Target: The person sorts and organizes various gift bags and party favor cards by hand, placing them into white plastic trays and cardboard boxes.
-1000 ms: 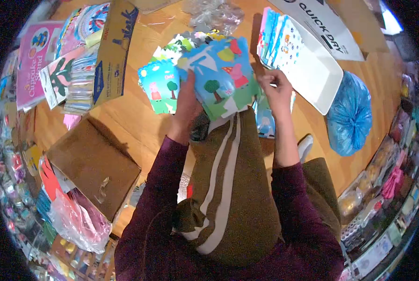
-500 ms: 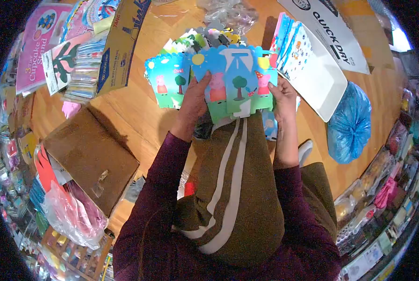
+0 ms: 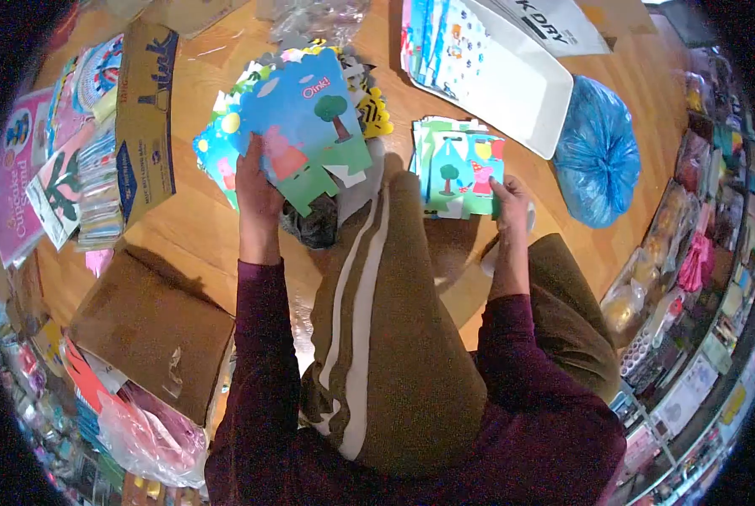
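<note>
fingers of the left hand (image 3: 259,194) curl closed on a flat blue-and-green pig-printed card sheet (image 3: 297,114) over a multicoloured card pile (image 3: 376,114). the right hand (image 3: 513,202) pinches a similar blue-and-green printed card (image 3: 453,184) by its edge, near the white rectangular tray (image 3: 521,101).

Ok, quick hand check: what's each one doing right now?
Left hand: closed, holding the "Oink!" card.
Right hand: closed, thumb over the edge of the bunting card.
</note>
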